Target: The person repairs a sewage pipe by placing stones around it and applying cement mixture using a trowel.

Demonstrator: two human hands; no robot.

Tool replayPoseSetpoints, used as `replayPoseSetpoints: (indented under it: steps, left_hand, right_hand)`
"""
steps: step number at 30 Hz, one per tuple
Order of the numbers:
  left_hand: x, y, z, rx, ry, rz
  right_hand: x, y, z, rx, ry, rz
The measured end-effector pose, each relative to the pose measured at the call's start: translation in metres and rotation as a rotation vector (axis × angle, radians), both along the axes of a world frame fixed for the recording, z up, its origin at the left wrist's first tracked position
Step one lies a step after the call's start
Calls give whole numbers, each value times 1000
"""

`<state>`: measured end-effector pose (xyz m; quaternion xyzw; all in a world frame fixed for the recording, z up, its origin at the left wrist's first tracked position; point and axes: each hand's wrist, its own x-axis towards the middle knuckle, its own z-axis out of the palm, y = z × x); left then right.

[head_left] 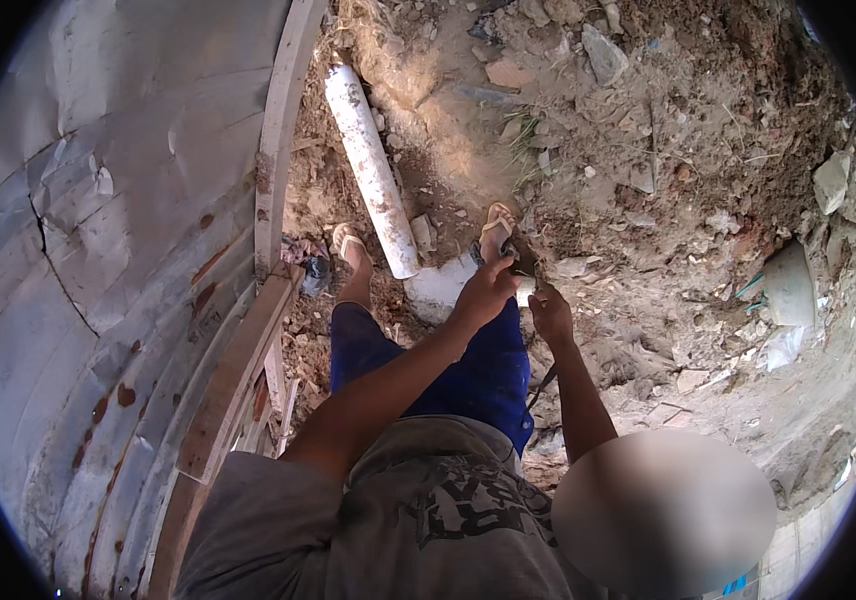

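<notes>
In front of my blue shorts, my two hands are close together, above my right foot. My left hand (488, 292) is closed around a small dark object (508, 256); its kind is too small and shaded to tell. Just to its right, my right hand (551, 314) has its fingers pinched together near a thin dark piece between the hands. What those fingers hold, if anything, I cannot make out. A white pipe (373, 172) smeared with dirt lies on the ground ahead, apart from both hands.
Rusty metal sheeting (148, 330) with a wooden frame (238, 380) rises along my left. Loose soil, broken stones and rubble (648, 190) cover the uneven ground. A pale curved piece (790, 285) lies at the right. My sandalled feet stand near the pipe's close end.
</notes>
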<state>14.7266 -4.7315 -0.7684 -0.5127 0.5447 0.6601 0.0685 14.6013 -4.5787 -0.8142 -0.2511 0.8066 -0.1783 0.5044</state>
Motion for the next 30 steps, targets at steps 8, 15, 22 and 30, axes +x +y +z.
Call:
replayPoseSetpoints:
  steps: [8, 15, 22, 30]
  left_hand:
    - [305, 49, -210, 233, -552, 132]
    - [382, -27, -375, 415, -520, 816]
    - [392, -29, -490, 448, -293, 1120]
    - [423, -32, -526, 641, 173, 1418]
  right_hand:
    - [146, 4, -151, 88, -336, 63]
    - [260, -36, -343, 197, -325, -53]
    - [311, -57, -479, 191, -315, -233]
    - [341, -64, -486, -57, -222, -224]
